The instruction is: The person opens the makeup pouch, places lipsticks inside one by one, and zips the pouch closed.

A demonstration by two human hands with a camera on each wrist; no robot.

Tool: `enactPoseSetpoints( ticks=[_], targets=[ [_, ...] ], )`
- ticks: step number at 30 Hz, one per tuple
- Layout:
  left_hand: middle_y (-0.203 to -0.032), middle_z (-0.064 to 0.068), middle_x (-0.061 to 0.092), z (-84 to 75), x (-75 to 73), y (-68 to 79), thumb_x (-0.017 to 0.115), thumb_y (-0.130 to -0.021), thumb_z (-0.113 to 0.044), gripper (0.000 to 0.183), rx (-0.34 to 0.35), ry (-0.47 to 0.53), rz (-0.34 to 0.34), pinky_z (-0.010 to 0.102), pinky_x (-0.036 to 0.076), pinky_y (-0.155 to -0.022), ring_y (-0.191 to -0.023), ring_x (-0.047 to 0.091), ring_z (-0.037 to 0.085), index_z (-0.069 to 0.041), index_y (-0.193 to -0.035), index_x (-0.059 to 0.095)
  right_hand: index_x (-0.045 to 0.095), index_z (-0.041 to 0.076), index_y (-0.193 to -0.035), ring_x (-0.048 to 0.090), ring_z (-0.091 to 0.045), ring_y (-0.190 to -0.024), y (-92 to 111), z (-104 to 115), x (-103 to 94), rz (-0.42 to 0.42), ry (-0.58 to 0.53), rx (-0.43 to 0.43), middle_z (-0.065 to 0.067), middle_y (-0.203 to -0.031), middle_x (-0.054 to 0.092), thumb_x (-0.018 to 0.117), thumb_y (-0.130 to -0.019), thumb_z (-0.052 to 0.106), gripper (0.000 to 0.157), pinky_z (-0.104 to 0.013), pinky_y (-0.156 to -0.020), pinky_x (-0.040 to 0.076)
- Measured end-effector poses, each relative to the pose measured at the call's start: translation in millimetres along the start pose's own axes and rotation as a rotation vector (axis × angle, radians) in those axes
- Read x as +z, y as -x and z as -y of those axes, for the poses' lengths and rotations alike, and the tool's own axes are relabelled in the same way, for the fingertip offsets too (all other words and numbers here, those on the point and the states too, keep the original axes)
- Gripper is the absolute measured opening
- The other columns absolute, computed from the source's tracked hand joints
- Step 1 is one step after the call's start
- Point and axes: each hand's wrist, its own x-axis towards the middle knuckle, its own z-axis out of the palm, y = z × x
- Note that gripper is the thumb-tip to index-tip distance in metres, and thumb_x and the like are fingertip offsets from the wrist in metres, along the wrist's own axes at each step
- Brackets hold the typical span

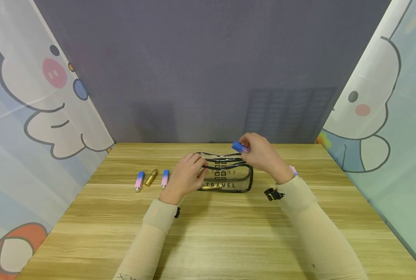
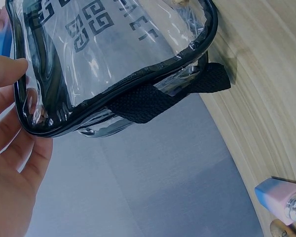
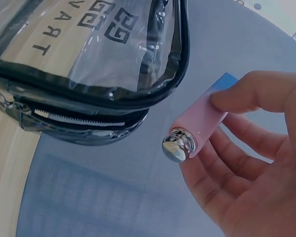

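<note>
A clear plastic travel pouch (image 1: 234, 177) with black piping and TRAVEL printed on it stands upright at the table's middle. My left hand (image 1: 187, 173) grips its top left edge, thumb on one side and fingers behind. Above the pouch's right end, my right hand (image 1: 263, 154) pinches a blue-and-pink square tube (image 3: 202, 118) with a silver ball end. In the right wrist view the tube is apart from the pouch, near its unzipped opening (image 3: 79, 120). A gold tube (image 1: 211, 187) shows through the pouch's clear wall at the bottom.
Left of the pouch lie two more blue-and-pink tubes, an outer one (image 1: 139, 181) and an inner one (image 1: 165, 178), with a gold bullet-shaped tube (image 1: 151, 177) between. Another pink-and-blue tube (image 1: 293, 170) is partly hidden behind my right forearm. A grey panel (image 1: 208, 77) borders the wooden table (image 1: 229, 241).
</note>
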Motion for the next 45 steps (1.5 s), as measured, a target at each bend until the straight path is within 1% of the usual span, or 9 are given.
enactPoseSetpoints(
  ticks=[6,10,18,25,34,45],
  targets=[
    [-0.096,0.002,0.066,-0.2,-0.1,-0.1,0.076,-0.089,-0.010,0.008,0.005,-0.004,-0.008,0.034,0.052,-0.080,-0.089,0.061,0.020,-0.009,-0.095,0.071,0.062,-0.001,-0.120,0.056,-0.029,-0.094,-1,6,3.0,0.003,-0.012,-0.019,-0.013,-0.107,0.060,0.059,-0.087,0.002,0.033,-0.043,-0.084,0.050],
    [-0.096,0.002,0.066,-0.8,-0.7,-0.3,0.076,-0.089,-0.010,0.008,0.010,-0.001,-0.013,0.034,0.052,-0.080,-0.089,0.061,0.021,-0.009,-0.095,0.071,0.063,-0.001,-0.120,0.057,-0.029,-0.094,-3,8,5.8,0.002,-0.019,-0.040,-0.012,-0.106,0.060,0.059,-0.086,0.002,0.034,-0.043,-0.084,0.050],
    [-0.096,0.002,0.066,-1.4,0.1,-0.7,0.076,-0.088,-0.010,0.009,-0.008,0.002,0.006,0.034,0.052,-0.081,-0.090,0.061,0.020,-0.008,-0.096,0.071,0.063,-0.002,-0.120,0.059,-0.029,-0.097,-5,13,10.8,0.011,-0.043,-0.080,-0.013,-0.108,0.061,0.060,-0.086,0.002,0.034,-0.044,-0.085,0.051],
    [-0.095,0.001,0.065,-1.2,0.3,-0.6,0.076,-0.089,-0.010,0.008,-0.009,0.003,0.008,0.034,0.051,-0.080,-0.089,0.060,0.020,-0.009,-0.095,0.071,0.063,0.000,-0.120,0.059,-0.026,-0.096,-8,17,17.7,0.019,-0.060,-0.087,-0.010,-0.108,0.060,0.062,-0.087,0.002,0.033,-0.041,-0.083,0.053],
    [-0.096,0.002,0.065,-0.6,0.3,-2.0,0.076,-0.088,-0.010,0.009,0.001,0.018,-0.004,0.033,0.051,-0.080,-0.089,0.060,0.020,-0.009,-0.095,0.070,0.063,0.002,-0.123,0.059,-0.025,-0.092,-9,21,25.8,0.041,-0.089,-0.098,-0.009,-0.107,0.060,0.060,-0.090,0.003,0.033,-0.039,-0.079,0.053],
    [-0.094,0.002,0.064,-0.6,0.1,-0.4,0.077,-0.088,-0.010,0.009,-0.004,0.017,-0.009,0.034,0.051,-0.080,-0.089,0.060,0.021,-0.009,-0.094,0.070,0.064,0.003,-0.119,0.059,-0.023,-0.088,-12,22,37.2,0.055,-0.101,-0.121,-0.008,-0.103,0.060,0.063,-0.091,0.004,0.028,-0.038,-0.077,0.052]
  ],
)
